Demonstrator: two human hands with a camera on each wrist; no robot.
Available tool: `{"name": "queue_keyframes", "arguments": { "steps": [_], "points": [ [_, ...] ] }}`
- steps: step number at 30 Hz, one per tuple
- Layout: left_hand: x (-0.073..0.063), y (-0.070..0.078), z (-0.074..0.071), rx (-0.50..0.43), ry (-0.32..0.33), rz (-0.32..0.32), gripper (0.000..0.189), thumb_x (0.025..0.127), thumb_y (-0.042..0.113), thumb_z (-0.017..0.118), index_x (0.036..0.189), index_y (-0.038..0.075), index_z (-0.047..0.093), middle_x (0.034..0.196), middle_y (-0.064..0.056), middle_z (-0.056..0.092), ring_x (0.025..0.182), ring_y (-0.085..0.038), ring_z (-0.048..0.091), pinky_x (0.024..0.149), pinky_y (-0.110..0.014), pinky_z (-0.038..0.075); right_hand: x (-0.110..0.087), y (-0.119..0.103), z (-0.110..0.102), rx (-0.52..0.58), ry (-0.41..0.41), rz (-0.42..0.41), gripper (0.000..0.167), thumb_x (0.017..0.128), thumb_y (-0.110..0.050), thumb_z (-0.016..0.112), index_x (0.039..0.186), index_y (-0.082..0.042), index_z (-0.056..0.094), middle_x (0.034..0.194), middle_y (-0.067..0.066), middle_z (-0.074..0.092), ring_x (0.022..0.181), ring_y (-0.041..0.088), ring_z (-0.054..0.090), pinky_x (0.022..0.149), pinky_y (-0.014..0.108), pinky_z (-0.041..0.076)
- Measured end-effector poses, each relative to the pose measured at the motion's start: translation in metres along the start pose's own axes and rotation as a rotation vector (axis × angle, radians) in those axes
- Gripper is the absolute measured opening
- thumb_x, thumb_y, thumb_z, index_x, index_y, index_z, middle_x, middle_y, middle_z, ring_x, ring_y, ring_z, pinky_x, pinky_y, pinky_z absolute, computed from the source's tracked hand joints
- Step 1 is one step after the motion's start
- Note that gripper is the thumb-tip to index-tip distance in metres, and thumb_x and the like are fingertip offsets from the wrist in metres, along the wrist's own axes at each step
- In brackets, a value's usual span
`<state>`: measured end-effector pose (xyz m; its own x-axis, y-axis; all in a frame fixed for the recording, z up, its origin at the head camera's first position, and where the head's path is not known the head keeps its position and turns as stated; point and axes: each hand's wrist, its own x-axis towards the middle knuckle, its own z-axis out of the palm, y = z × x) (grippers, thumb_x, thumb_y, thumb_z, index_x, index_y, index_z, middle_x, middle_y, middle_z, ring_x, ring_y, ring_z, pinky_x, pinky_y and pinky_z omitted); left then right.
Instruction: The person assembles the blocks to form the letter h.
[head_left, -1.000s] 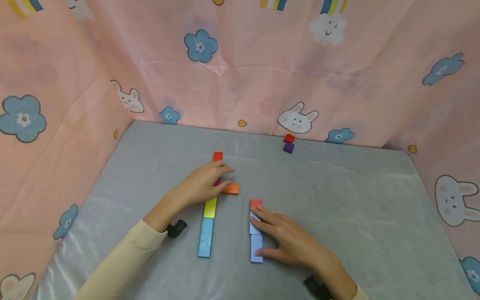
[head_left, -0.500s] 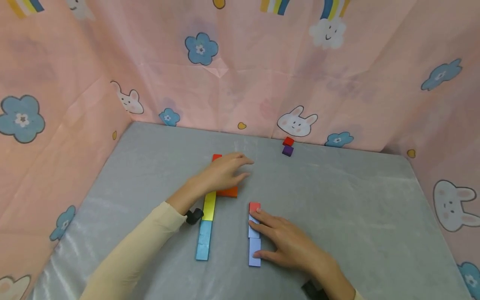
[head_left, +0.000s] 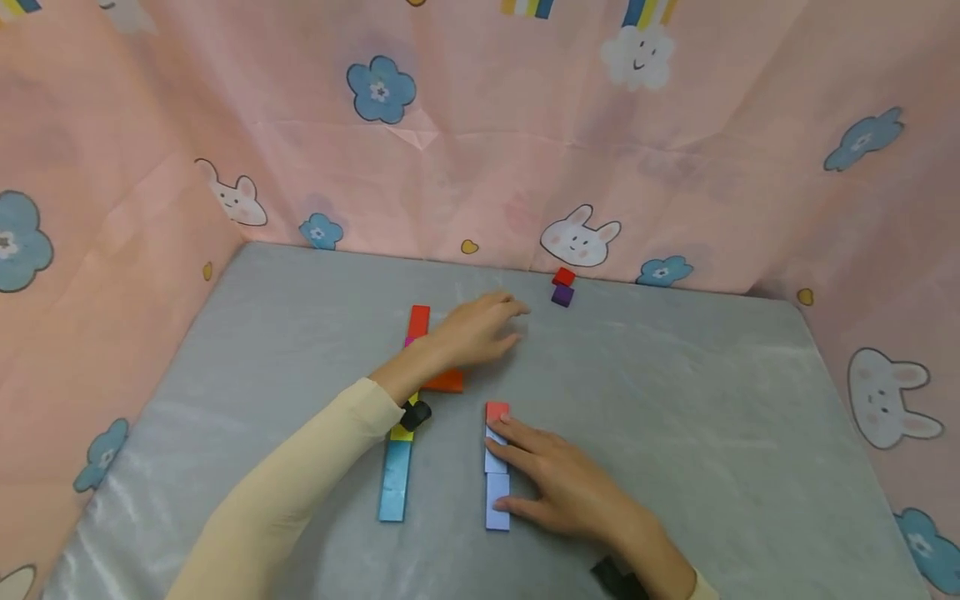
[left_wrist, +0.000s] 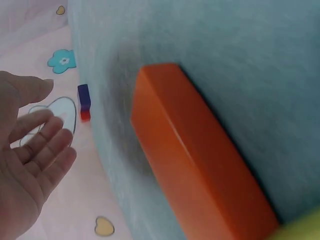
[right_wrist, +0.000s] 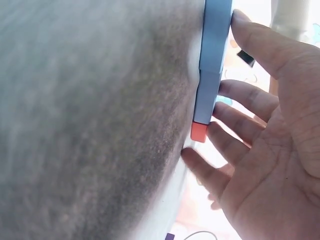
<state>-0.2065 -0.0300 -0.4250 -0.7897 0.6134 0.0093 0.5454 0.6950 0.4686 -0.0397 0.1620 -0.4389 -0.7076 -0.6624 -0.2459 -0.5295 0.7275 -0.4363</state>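
Observation:
My left hand (head_left: pixel 480 329) hovers past an orange block (head_left: pixel 446 382), its fingers loosely bent around nothing. In the left wrist view that orange block (left_wrist: pixel 195 160) lies beside the hand (left_wrist: pixel 30 155). A left-hand row holds a red block (head_left: pixel 418 321), a partly covered magenta one (head_left: pixel 408 342), a yellow one (head_left: pixel 402 433) and a light blue stretch (head_left: pixel 393 482). My right hand (head_left: pixel 562 479) rests with spread fingers against a second row: a light red block (head_left: pixel 497 411) above periwinkle blocks (head_left: pixel 497 487). The right wrist view shows its fingertips along the periwinkle blocks (right_wrist: pixel 215 40).
Far back, a small red block (head_left: pixel 564 276) and a purple block (head_left: pixel 562 295) touch near the pink patterned curtain (head_left: pixel 450 167). Grey cloth (head_left: pixel 675 417) covers the table, and the curtain borders it behind and at both sides.
My left hand has moved right and slightly away from the left row, uncovering its red end and part of the magenta block. The right hand stays at its row. The head view shifts slightly.

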Motion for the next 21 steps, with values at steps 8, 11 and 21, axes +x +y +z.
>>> {"name": "queue_keyframes", "arguments": {
  "steps": [8, 11, 21],
  "points": [
    [0.03, 0.008, 0.013, -0.029, 0.072, -0.04, 0.049, 0.104, 0.03, 0.068, 0.146, 0.005, 0.061, 0.146, -0.013, 0.065, 0.134, -0.028, 0.064, 0.115, -0.043, 0.054, 0.001, 0.0, -0.001, -0.006, 0.001, 0.007, 0.075, 0.096, -0.056, 0.073, 0.158, -0.02, 0.052, 0.173, 0.002, 0.037, 0.157, 0.025, 0.043, 0.124, 0.05, 0.044],
    [0.042, 0.013, 0.017, -0.036, 0.082, -0.066, 0.051, 0.103, 0.031, 0.068, 0.147, 0.005, 0.06, 0.146, -0.014, 0.065, 0.135, -0.028, 0.063, 0.116, -0.043, 0.053, 0.0, 0.001, -0.002, -0.013, 0.033, -0.011, 0.075, 0.095, -0.054, 0.074, 0.158, -0.019, 0.052, 0.172, 0.003, 0.039, 0.156, 0.026, 0.044, 0.124, 0.05, 0.044],
    [0.071, 0.02, 0.028, 0.001, 0.08, -0.107, 0.051, 0.105, 0.032, 0.065, 0.147, 0.003, 0.059, 0.145, -0.014, 0.066, 0.134, -0.028, 0.063, 0.116, -0.04, 0.053, -0.002, -0.001, 0.002, -0.032, 0.077, -0.063, 0.072, 0.098, -0.057, 0.07, 0.155, -0.016, 0.055, 0.17, 0.004, 0.043, 0.154, 0.025, 0.048, 0.12, 0.05, 0.049]
  ]
}}
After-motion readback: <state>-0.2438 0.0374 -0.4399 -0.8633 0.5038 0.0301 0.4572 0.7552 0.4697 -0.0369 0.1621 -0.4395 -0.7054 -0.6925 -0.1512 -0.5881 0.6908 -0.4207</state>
